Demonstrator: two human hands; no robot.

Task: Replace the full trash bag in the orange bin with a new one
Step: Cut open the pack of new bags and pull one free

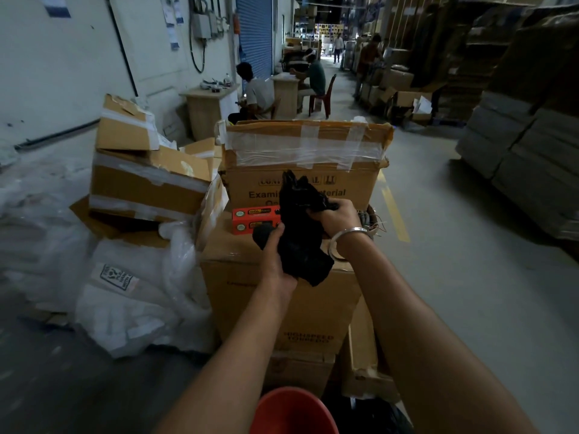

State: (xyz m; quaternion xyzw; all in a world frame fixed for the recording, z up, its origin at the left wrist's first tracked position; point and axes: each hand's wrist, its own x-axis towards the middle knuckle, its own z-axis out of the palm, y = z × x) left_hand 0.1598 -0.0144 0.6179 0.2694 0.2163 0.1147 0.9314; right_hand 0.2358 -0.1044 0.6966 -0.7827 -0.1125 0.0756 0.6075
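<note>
A crumpled black trash bag (302,233) hangs between both hands above a stack of cardboard boxes. My left hand (275,255) grips its lower part along with a dark roll (261,234) that sticks out to the left. My right hand (340,217) pinches the bag's upper right side. The orange bin (293,411) shows at the bottom edge, below my arms, and its inside looks bare. A dark, shiny bag (376,416) lies on the floor just right of the bin.
Stacked cardboard boxes (282,308) stand right in front, with two orange packets (255,219) on top. Torn boxes (147,173) and clear plastic sheeting (138,302) pile up at left. Tall carton stacks (517,136) line the right. People sit at desks (210,104) farther down the aisle.
</note>
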